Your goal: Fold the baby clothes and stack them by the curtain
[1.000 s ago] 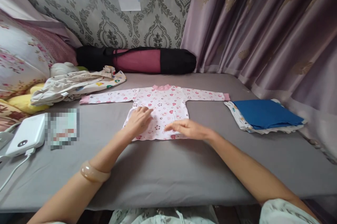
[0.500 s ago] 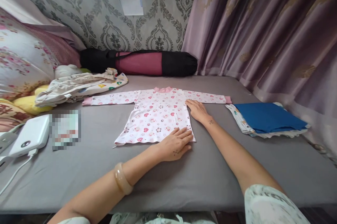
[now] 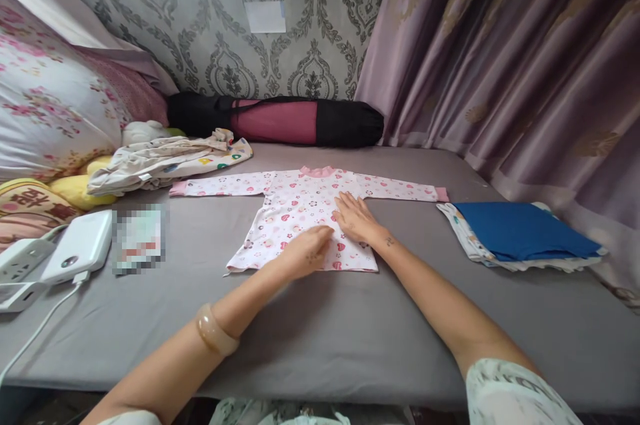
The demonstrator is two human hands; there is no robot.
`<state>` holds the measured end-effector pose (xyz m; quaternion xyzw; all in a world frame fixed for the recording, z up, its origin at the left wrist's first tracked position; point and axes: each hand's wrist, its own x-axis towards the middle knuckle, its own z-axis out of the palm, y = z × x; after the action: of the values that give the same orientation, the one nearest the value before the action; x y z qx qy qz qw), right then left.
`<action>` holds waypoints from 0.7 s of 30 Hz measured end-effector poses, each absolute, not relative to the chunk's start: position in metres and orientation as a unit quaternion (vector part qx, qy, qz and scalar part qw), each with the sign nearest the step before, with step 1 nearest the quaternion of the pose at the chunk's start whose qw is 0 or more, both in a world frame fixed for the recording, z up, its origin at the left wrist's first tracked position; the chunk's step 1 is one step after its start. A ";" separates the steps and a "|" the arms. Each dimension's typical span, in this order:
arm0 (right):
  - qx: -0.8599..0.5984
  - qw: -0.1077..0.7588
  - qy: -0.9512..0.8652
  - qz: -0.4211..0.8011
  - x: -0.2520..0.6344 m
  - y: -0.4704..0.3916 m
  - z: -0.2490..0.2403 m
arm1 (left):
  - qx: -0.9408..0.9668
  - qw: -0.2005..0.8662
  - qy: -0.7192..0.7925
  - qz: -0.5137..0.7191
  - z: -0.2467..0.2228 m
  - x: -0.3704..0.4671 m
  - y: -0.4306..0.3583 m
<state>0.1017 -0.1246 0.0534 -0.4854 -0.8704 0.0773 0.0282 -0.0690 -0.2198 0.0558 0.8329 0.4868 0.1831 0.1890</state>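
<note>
A small white shirt (image 3: 295, 208) with pink and red prints, pink collar and pink cuffs lies spread flat, collar away from me and both sleeves stretched out sideways. My right hand (image 3: 356, 217) rests flat on the right part of its body, fingers spread. Over the lower middle of the shirt is my left hand (image 3: 307, 250), its fingers bent and partly turned from view; whether they pinch any cloth cannot be made out. A pale bangle (image 3: 215, 332) circles my left wrist.
Folded clothes with a blue piece (image 3: 525, 230) on top lie at the right. At the left are a crumpled cream garment (image 3: 165, 162), a white power bank (image 3: 80, 245) with a cable, a power strip (image 3: 23, 262) and a blurred packet (image 3: 140, 238). A long black-and-red bag (image 3: 275, 120) lies along the wall.
My left hand has moved left from the shirt's lower right corner, its fingers now bent. My right hand has shifted left from the side edge onto the shirt's body. The view has shifted slightly.
</note>
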 end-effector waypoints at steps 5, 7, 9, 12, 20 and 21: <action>-0.481 0.023 -0.868 0.125 0.098 -0.138 0.046 | 0.769 0.034 0.627 0.119 0.053 -0.125 -0.188; -0.482 0.023 -0.866 0.132 0.098 -0.140 0.044 | 0.742 0.017 0.667 0.074 0.052 -0.144 -0.182; -0.483 0.025 -0.865 0.133 0.098 -0.141 0.042 | 0.723 0.021 0.689 0.044 0.050 -0.157 -0.177; -0.484 0.025 -0.865 0.128 0.098 -0.141 0.039 | 0.719 0.035 0.694 0.013 0.045 -0.168 -0.173; -0.485 0.016 -0.864 0.134 0.098 -0.143 0.044 | 0.719 0.036 0.693 -0.045 0.057 -0.166 -0.172; -0.481 0.013 -0.866 0.137 0.098 -0.146 0.045 | 0.727 0.026 0.685 -0.042 0.058 -0.162 -0.175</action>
<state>0.0980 -0.1458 0.0451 -0.4815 -0.8656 0.1366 0.0130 -0.1620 -0.1753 0.0584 0.7266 0.6853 -0.0417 0.0264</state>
